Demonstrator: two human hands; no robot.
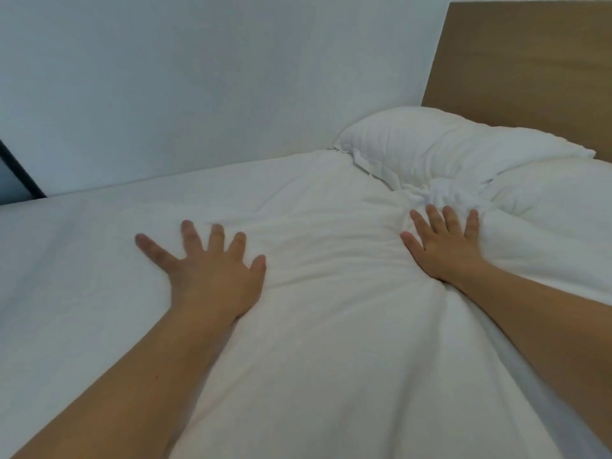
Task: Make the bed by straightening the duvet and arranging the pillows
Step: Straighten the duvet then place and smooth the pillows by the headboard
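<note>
Now 2 hands, left hand (212, 273), right hand (442, 243), flat, fingers spread, pressing 1 duvet (331, 326); 2 pillows (447, 144).

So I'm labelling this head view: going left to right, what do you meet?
Dark frame at the left edge → left hand → right hand → far pillow → wooden headboard.
</note>
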